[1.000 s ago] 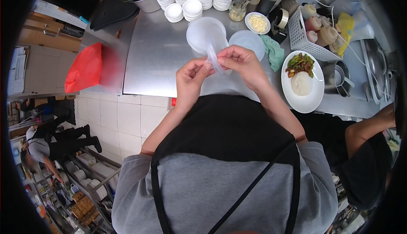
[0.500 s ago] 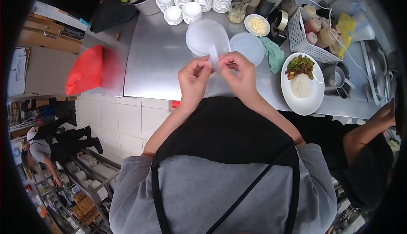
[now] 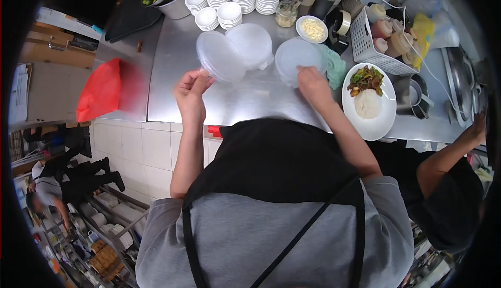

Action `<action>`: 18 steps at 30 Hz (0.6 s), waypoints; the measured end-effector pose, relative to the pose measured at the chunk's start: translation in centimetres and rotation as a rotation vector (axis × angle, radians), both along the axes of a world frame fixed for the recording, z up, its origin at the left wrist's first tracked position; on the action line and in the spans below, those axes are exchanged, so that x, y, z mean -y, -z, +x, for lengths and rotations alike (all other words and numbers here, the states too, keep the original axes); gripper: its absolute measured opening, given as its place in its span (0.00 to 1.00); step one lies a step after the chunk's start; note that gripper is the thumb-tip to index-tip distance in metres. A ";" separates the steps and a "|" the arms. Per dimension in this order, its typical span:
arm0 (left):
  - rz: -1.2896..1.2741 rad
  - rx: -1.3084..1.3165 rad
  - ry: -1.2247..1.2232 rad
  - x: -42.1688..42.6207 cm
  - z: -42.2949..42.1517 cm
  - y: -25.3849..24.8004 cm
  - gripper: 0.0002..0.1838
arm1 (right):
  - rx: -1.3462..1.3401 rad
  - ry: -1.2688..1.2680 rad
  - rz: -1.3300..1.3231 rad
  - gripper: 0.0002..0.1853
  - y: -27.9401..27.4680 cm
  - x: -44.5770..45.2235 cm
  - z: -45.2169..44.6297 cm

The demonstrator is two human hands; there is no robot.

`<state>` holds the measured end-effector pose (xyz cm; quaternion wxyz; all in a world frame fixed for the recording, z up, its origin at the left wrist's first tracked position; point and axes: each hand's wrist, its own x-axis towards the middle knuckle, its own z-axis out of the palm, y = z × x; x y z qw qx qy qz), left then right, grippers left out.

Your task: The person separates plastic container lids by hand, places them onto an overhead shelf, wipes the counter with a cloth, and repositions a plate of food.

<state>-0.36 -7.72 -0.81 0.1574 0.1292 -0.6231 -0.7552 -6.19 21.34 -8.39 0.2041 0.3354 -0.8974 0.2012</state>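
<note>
My left hand (image 3: 192, 92) pinches the rim of a round translucent plastic lid (image 3: 222, 58), holding it tilted above the steel counter. Behind it, another round translucent plastic piece (image 3: 249, 45) rests on the counter, partly covered by the raised lid. On the right, my right hand (image 3: 315, 87) has its fingers closed at the near edge of a round translucent lid (image 3: 297, 58). Whether that lid is lifted or lies on something is hard to make out. A green cloth (image 3: 334, 66) is beside it.
Stacked white dishes (image 3: 229, 14), a glass jar (image 3: 286, 14) and a plate of chopped garlic (image 3: 313, 28) stand behind. At right are a plate of rice and stir-fry (image 3: 368, 108), a bottle basket (image 3: 383, 53) and a co-worker's arm (image 3: 443, 165). A red bag (image 3: 100, 91) lies left.
My hands, together at the thin plastic edges before, have moved apart. The left has gone left with a lid; the right has gone right to the other lid. The view has shifted slightly.
</note>
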 end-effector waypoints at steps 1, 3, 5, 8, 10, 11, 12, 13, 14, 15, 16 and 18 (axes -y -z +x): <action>0.016 0.000 0.009 -0.4 0.1 0.0 0.05 | 0.013 -0.034 0.022 0.10 1.2 0.3 0.4; 0.029 0.004 0.019 -0.7 0.2 0.1 0.05 | 0.030 -0.067 0.041 0.09 2.1 0.7 0.6; 0.023 0.023 0.046 -0.9 0.3 0.3 0.05 | 0.027 -0.125 0.002 0.09 2.1 0.9 0.8; 0.026 0.023 0.063 -1.4 0.2 0.1 0.05 | 0.041 -0.133 0.032 0.08 2.7 0.8 0.6; 0.033 0.017 0.070 -1.6 0.0 -0.1 0.05 | 0.046 -0.150 0.032 0.07 2.8 0.4 0.4; 0.044 0.018 0.072 -1.8 0.1 -0.1 0.06 | 0.058 -0.171 0.036 0.07 3.0 0.1 0.3; 0.046 0.019 0.070 -1.9 0.2 0.0 0.06 | 0.060 -0.173 0.037 0.07 3.3 -0.2 0.4; 0.043 0.026 0.082 -2.1 0.2 0.2 0.05 | 0.084 -0.188 0.043 0.07 3.6 -0.5 0.3; 0.040 0.030 0.094 -2.2 0.1 0.3 0.05 | 0.107 -0.203 0.047 0.07 3.8 -0.6 0.2; 0.040 0.029 0.093 -2.4 0.0 0.1 0.05 | 0.105 -0.205 0.047 0.07 3.9 -0.7 -0.2; 0.046 0.036 0.108 -2.7 0.1 0.0 0.05 | 0.106 -0.212 0.043 0.07 4.0 -0.8 -0.4; 0.053 0.051 0.117 -3.1 0.5 0.2 0.05 | 0.115 -0.226 0.038 0.07 3.5 -0.5 0.1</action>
